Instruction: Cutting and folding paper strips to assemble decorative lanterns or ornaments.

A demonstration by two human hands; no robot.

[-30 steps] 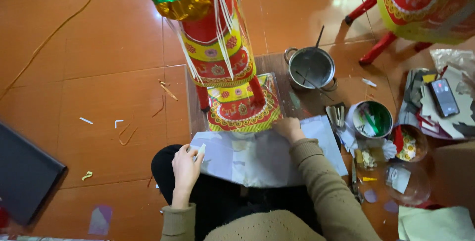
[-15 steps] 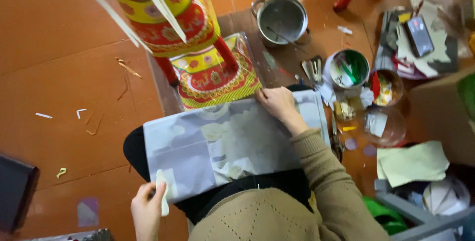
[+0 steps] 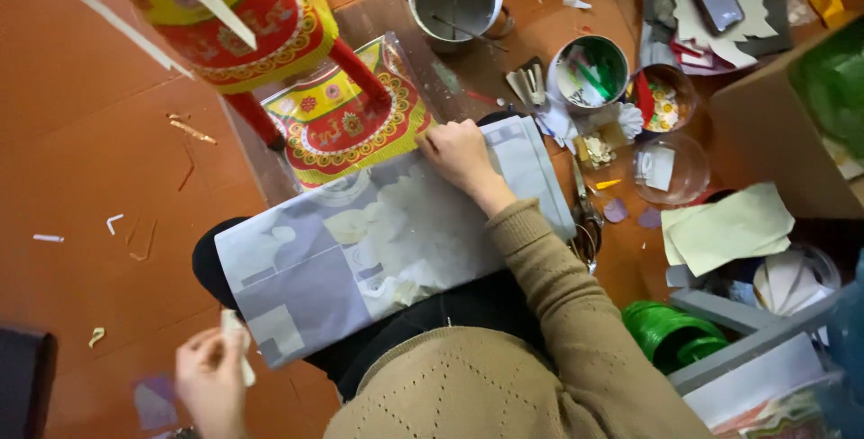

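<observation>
A wide grey-and-white printed sheet (image 3: 360, 250) lies flat across my lap, tilted, its far edge pressed under my right hand (image 3: 461, 155). A small white paper strip (image 3: 238, 349) stands pinched in my left hand (image 3: 209, 383).

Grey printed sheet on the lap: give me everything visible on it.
The grey printed paper sheet is a large glossy-looking rectangle with pale cream and lilac patches, lying flat and slanted across the person's dark-clothed lap. The right hand presses its upper edge. The left hand, holding a small white strip, sits just off its lower left corner.
</observation>
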